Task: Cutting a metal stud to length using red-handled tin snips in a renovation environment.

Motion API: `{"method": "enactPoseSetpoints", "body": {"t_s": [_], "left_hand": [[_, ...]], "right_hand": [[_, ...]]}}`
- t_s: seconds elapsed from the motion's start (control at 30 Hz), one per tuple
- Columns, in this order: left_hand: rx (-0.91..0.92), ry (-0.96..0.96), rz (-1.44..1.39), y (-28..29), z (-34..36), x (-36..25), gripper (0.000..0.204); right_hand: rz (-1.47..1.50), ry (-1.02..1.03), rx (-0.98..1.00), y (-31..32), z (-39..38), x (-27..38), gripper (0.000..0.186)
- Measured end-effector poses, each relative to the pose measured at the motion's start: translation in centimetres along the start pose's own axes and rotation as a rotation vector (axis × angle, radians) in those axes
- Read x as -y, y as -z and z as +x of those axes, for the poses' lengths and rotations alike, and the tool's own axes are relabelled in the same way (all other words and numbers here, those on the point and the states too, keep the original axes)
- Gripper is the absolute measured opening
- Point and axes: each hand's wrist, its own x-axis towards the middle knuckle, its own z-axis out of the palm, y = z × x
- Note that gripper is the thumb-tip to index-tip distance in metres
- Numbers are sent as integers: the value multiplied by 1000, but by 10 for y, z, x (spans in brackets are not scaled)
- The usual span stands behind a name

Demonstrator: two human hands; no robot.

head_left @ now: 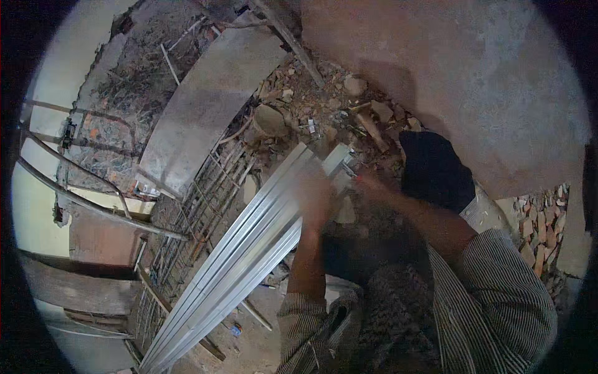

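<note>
Long silver metal channels (237, 262) lie diagonally from the lower left toward the centre. My left hand (313, 196) is over their upper part, smeared by motion, so its fingers are unclear. My right hand (374, 190) is closed around a small red-handled metal tool (354, 176) at the channels' upper end. The tool's tip is at the end of the right-hand channel; its exact type is hard to make out.
Broken bricks and rubble (336, 93) cover the ground ahead, with a dark cloth (436, 168) at right. Rusty rebar cages (205, 199), curved pipes (99, 196) and a grey board (199, 93) are on the left. A brick pile (539, 230) sits far right.
</note>
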Motion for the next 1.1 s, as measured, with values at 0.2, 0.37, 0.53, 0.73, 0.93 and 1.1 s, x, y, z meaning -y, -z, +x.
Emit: {"method": "enactPoseSetpoints", "body": {"t_s": [0.2, 0.37, 0.53, 0.73, 0.93, 1.1], "left_hand": [[208, 102, -83, 5, -6, -13, 29], [71, 104, -94, -12, -18, -17, 31], [198, 143, -2, -19, -20, -15, 42], [237, 124, 130, 4, -11, -8, 52], [27, 175, -165, -4, -10, -19, 58], [127, 70, -142, -8, -10, -9, 54]], "right_hand": [[-463, -220, -57, 5, 5, -31, 54], [16, -241, -134, -1, 9, -37, 47], [-297, -467, 12, 6, 11, -7, 46], [154, -633, -11, -11, 19, 69, 47], [-57, -708, -205, 9, -14, 66, 50], [132, -558, -95, -7, -7, 47, 45]]}}
